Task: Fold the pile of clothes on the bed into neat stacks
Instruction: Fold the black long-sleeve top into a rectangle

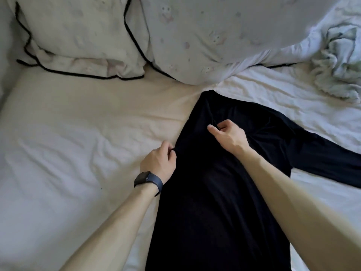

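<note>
While the bed fills the whole view with its pale, creased sheet, a black long-sleeved shirt lies flat on it right of the middle. The shirt runs from the near edge up toward the pillows, with one sleeve stretched out toward the right edge. Two pillows sit along the far edge: a white one with dark piping at the left and a faintly printed one beside it. A crumpled pale green cloth lies near the far right corner. The right hand rests on the upper part of the shirt, its fingers pinching a fold there. The left hand pinches the shirt's left edge with curled fingers. A dark watch is on the left wrist.
</note>
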Demonstrator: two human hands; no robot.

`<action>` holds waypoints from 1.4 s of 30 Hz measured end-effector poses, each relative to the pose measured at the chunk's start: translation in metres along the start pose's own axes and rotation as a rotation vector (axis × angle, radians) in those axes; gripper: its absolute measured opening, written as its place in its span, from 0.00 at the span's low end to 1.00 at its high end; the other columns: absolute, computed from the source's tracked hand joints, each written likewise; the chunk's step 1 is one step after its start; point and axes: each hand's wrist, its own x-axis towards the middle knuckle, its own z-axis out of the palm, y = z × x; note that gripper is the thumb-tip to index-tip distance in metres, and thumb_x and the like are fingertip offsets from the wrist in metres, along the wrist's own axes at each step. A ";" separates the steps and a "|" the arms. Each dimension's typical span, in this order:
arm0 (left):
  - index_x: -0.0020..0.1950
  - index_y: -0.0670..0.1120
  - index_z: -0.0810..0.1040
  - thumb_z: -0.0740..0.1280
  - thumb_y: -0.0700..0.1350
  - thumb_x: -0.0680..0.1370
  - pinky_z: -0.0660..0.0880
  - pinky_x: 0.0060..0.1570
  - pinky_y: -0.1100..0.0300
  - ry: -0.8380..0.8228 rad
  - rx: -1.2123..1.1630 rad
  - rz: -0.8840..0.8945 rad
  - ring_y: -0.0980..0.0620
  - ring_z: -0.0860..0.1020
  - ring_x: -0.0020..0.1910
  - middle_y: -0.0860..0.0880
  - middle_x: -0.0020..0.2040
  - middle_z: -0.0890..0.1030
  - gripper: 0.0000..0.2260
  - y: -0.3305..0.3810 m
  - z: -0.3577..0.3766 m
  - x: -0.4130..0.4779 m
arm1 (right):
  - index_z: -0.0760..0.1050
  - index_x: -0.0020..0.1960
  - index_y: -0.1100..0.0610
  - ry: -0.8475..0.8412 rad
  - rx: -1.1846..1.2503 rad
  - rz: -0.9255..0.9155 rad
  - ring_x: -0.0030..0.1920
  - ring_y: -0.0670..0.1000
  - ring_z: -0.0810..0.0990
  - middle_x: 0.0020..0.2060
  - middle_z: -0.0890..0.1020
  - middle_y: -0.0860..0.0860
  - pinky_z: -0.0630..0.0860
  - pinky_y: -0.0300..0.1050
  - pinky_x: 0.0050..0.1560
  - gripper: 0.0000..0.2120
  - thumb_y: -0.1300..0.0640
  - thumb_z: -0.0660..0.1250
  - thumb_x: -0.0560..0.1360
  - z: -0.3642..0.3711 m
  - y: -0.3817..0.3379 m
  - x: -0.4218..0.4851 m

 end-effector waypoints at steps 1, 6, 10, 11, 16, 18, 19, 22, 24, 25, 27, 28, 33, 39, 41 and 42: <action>0.51 0.56 0.68 0.59 0.53 0.81 0.67 0.27 0.58 -0.021 -0.090 -0.047 0.48 0.75 0.35 0.56 0.37 0.78 0.03 -0.004 0.000 -0.001 | 0.79 0.59 0.51 -0.027 0.003 -0.008 0.48 0.46 0.80 0.43 0.80 0.41 0.72 0.40 0.45 0.23 0.35 0.69 0.74 0.003 -0.008 0.007; 0.54 0.54 0.70 0.61 0.50 0.81 0.76 0.35 0.53 -0.070 -0.273 -0.088 0.49 0.80 0.39 0.55 0.44 0.82 0.03 -0.015 0.002 -0.002 | 0.80 0.64 0.53 -0.107 0.210 0.076 0.47 0.48 0.80 0.49 0.82 0.49 0.79 0.45 0.50 0.17 0.52 0.72 0.76 0.013 -0.043 0.034; 0.63 0.55 0.69 0.62 0.56 0.79 0.75 0.39 0.56 -0.126 -0.135 0.055 0.49 0.79 0.48 0.56 0.54 0.79 0.14 -0.005 0.001 0.003 | 0.84 0.50 0.54 -0.168 0.372 0.186 0.37 0.50 0.84 0.39 0.84 0.50 0.79 0.44 0.39 0.08 0.52 0.71 0.73 0.015 -0.066 0.045; 0.64 0.56 0.69 0.62 0.58 0.79 0.75 0.41 0.56 -0.131 -0.103 0.068 0.48 0.79 0.49 0.56 0.55 0.78 0.15 -0.001 0.001 0.006 | 0.84 0.52 0.56 -0.192 0.337 0.188 0.40 0.51 0.86 0.42 0.86 0.52 0.82 0.47 0.44 0.13 0.49 0.73 0.73 0.015 -0.071 0.046; 0.64 0.59 0.73 0.59 0.52 0.81 0.68 0.37 0.58 -0.105 -0.084 -0.046 0.45 0.79 0.45 0.52 0.50 0.82 0.12 -0.008 -0.001 0.018 | 0.82 0.59 0.57 -0.133 0.191 0.028 0.51 0.53 0.86 0.51 0.87 0.51 0.83 0.51 0.56 0.16 0.49 0.74 0.75 0.020 -0.093 0.059; 0.63 0.57 0.76 0.59 0.49 0.81 0.72 0.40 0.57 -0.107 -0.240 -0.171 0.45 0.80 0.45 0.51 0.48 0.84 0.13 -0.019 -0.002 0.018 | 0.83 0.53 0.52 -0.141 0.359 0.027 0.47 0.50 0.87 0.46 0.88 0.48 0.84 0.46 0.50 0.08 0.52 0.74 0.75 0.023 -0.101 0.063; 0.63 0.55 0.78 0.60 0.48 0.81 0.72 0.43 0.59 -0.120 -0.334 -0.224 0.45 0.81 0.49 0.50 0.50 0.84 0.13 -0.023 -0.002 0.018 | 0.83 0.51 0.50 -0.147 0.386 0.023 0.46 0.49 0.87 0.46 0.88 0.48 0.84 0.45 0.49 0.05 0.53 0.75 0.75 0.026 -0.104 0.065; 0.59 0.52 0.80 0.62 0.46 0.80 0.68 0.46 0.61 -0.220 -0.410 -0.277 0.47 0.80 0.52 0.53 0.50 0.84 0.11 -0.023 -0.003 0.023 | 0.79 0.46 0.51 -0.183 0.258 0.034 0.45 0.48 0.86 0.45 0.86 0.47 0.83 0.44 0.45 0.08 0.50 0.77 0.73 0.031 -0.103 0.069; 0.54 0.55 0.77 0.62 0.48 0.78 0.70 0.44 0.59 -0.271 -0.408 -0.284 0.49 0.80 0.48 0.57 0.44 0.81 0.08 -0.017 -0.007 0.028 | 0.77 0.43 0.51 -0.164 0.176 0.041 0.43 0.49 0.84 0.42 0.85 0.46 0.81 0.44 0.40 0.11 0.47 0.76 0.70 0.034 -0.104 0.074; 0.54 0.56 0.76 0.61 0.51 0.76 0.72 0.44 0.58 -0.278 -0.419 -0.288 0.51 0.80 0.45 0.57 0.42 0.80 0.09 -0.013 -0.009 0.029 | 0.77 0.40 0.51 -0.134 0.168 0.023 0.40 0.49 0.83 0.38 0.83 0.46 0.78 0.42 0.36 0.11 0.47 0.76 0.70 0.036 -0.106 0.076; 0.54 0.57 0.75 0.58 0.61 0.73 0.74 0.41 0.57 -0.265 -0.414 -0.293 0.54 0.78 0.41 0.58 0.41 0.80 0.15 -0.004 -0.010 0.032 | 0.73 0.35 0.48 -0.079 0.194 -0.028 0.36 0.48 0.78 0.34 0.79 0.44 0.72 0.40 0.32 0.12 0.48 0.75 0.71 0.040 -0.114 0.079; 0.54 0.57 0.73 0.57 0.66 0.73 0.72 0.37 0.57 -0.247 -0.359 -0.272 0.55 0.78 0.39 0.58 0.40 0.79 0.18 0.000 -0.010 0.033 | 0.74 0.36 0.48 -0.069 0.218 -0.041 0.38 0.47 0.78 0.35 0.79 0.44 0.73 0.41 0.34 0.11 0.49 0.75 0.72 0.042 -0.116 0.080; 0.56 0.50 0.75 0.57 0.57 0.83 0.66 0.32 0.57 -0.134 -0.042 -0.203 0.45 0.74 0.35 0.53 0.36 0.75 0.13 -0.004 -0.015 0.041 | 0.82 0.60 0.61 -0.014 0.161 -0.026 0.57 0.55 0.83 0.55 0.86 0.55 0.79 0.45 0.55 0.19 0.50 0.70 0.76 0.040 -0.104 0.056; 0.61 0.48 0.73 0.59 0.50 0.82 0.70 0.40 0.52 -0.017 0.127 -0.041 0.40 0.76 0.50 0.44 0.57 0.79 0.11 0.013 -0.019 0.042 | 0.79 0.61 0.48 0.394 0.118 -0.058 0.58 0.46 0.77 0.57 0.81 0.42 0.76 0.48 0.60 0.12 0.50 0.68 0.79 0.035 0.012 -0.077; 0.66 0.44 0.73 0.65 0.48 0.79 0.74 0.49 0.46 0.169 0.136 0.254 0.39 0.74 0.60 0.42 0.64 0.75 0.17 0.031 -0.014 0.042 | 0.79 0.61 0.49 0.493 0.026 -0.072 0.62 0.49 0.74 0.61 0.79 0.43 0.73 0.48 0.63 0.12 0.54 0.71 0.78 0.043 0.063 -0.126; 0.68 0.43 0.74 0.66 0.49 0.78 0.73 0.56 0.45 0.220 0.147 0.408 0.39 0.73 0.64 0.41 0.66 0.74 0.20 0.040 -0.008 0.043 | 0.79 0.62 0.50 0.533 -0.032 -0.066 0.64 0.51 0.74 0.63 0.78 0.45 0.71 0.48 0.65 0.13 0.56 0.72 0.78 0.047 0.087 -0.147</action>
